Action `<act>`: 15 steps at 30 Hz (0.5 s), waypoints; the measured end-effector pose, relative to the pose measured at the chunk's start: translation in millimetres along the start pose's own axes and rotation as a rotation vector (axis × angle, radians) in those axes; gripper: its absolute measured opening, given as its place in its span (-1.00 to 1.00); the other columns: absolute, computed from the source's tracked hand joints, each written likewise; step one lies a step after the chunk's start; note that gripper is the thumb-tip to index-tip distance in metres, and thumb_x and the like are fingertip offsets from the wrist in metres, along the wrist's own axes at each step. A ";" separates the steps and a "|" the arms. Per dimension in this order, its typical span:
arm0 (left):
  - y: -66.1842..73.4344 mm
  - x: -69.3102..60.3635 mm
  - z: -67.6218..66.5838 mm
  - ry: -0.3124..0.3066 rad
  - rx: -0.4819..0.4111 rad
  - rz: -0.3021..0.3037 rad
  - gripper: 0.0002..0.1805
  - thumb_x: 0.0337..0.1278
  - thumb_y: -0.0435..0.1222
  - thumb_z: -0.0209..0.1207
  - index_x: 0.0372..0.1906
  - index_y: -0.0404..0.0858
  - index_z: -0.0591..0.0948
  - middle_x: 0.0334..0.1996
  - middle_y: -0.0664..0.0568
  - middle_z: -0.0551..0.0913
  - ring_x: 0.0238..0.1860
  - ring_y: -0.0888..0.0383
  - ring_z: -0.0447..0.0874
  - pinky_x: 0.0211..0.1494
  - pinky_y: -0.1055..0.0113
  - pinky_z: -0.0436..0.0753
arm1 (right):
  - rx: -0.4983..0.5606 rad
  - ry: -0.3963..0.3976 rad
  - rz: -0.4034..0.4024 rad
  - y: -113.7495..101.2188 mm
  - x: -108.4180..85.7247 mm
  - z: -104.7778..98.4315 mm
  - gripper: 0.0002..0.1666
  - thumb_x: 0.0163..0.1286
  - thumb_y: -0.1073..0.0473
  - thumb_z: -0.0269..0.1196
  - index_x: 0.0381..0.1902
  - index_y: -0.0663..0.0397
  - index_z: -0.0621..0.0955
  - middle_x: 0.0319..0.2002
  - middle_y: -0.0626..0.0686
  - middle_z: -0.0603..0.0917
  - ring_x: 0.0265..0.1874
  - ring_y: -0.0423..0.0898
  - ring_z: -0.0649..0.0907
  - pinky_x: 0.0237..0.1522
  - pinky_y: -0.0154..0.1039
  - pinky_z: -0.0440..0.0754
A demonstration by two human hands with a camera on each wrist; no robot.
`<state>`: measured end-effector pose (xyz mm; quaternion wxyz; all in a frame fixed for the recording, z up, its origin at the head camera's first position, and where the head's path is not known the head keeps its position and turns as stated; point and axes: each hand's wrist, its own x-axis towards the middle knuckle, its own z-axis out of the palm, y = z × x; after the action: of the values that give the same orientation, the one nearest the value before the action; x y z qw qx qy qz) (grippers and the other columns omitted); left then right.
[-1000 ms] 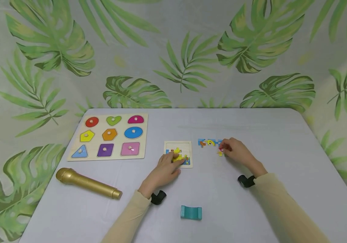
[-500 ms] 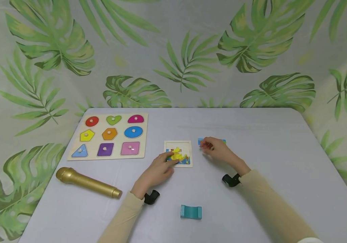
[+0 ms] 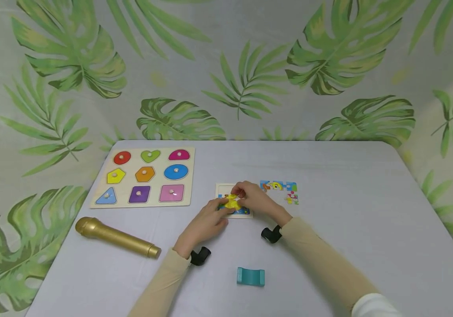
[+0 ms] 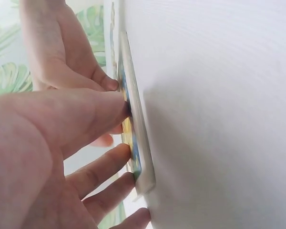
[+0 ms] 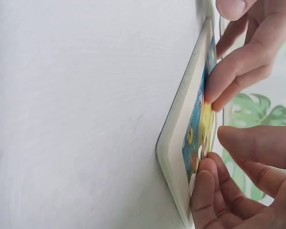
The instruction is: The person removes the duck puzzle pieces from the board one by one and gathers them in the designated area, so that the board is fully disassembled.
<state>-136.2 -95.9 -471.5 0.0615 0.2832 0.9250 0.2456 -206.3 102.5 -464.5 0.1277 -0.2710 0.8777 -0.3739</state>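
A small square picture puzzle in a pale frame (image 3: 223,186) lies at mid-table. Yellow and blue pieces (image 5: 196,121) fill its near part; its far part is pale. My left hand (image 3: 204,222) rests its fingertips on the left side of the picture, fingers nearly straight. Over the right side is my right hand (image 3: 259,200), fingers bent and fingertips at the picture. In the right wrist view its thumb (image 5: 248,140) stands apart from the fingers. Whether a piece is between them cannot be told. Loose puzzle pieces (image 3: 277,186) lie right of the frame, near the right hand.
A wooden shape board (image 3: 152,197) with coloured knobbed shapes lies at the back left. In front of it is a gold microphone (image 3: 117,237). A teal curved block (image 3: 251,277) sits near the table's front. A leaf-print cloth hangs behind the table.
My right hand has moved left from the loose pieces to the framed puzzle, uncovering those pieces. My left hand stays on the puzzle, having shifted slightly left.
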 end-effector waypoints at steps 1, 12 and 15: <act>0.3 0.2 -0.2 0.001 0.001 0.002 -0.62 0.30 -0.30 0.12 0.20 -0.23 0.57 0.30 -0.20 0.33 0.32 -0.12 0.23 0.35 0.04 0.25 | -0.002 0.002 0.001 -0.4 1.2 1.0 -0.70 0.13 0.50 0.24 -0.14 0.28 0.58 -0.26 0.10 0.57 -0.30 -0.07 0.51 -0.20 -0.24 0.53; 2.3 3.3 -0.6 0.000 -0.002 -0.022 -0.65 0.29 -0.30 0.14 0.15 -0.23 0.60 0.24 -0.19 0.39 0.26 -0.09 0.30 0.30 0.07 0.33 | 0.049 0.045 0.001 2.4 5.2 7.8 -0.66 0.14 0.54 0.18 -0.10 0.26 0.56 -0.35 0.09 0.47 -0.35 -0.07 0.41 -0.27 -0.27 0.42; 4.1 4.4 -1.6 -0.006 -0.005 -0.023 -0.65 0.28 -0.31 0.14 0.14 -0.25 0.60 0.24 -0.21 0.38 0.26 -0.11 0.30 0.29 0.07 0.34 | 0.046 0.058 0.000 3.6 5.9 8.5 -0.68 0.15 0.54 0.19 -0.12 0.27 0.57 -0.37 0.08 0.46 -0.36 -0.07 0.40 -0.29 -0.28 0.40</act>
<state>-138.2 -91.2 -468.0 0.0676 0.2731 0.9274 0.2466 -208.9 96.2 -473.1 0.1084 -0.2571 0.8723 -0.4016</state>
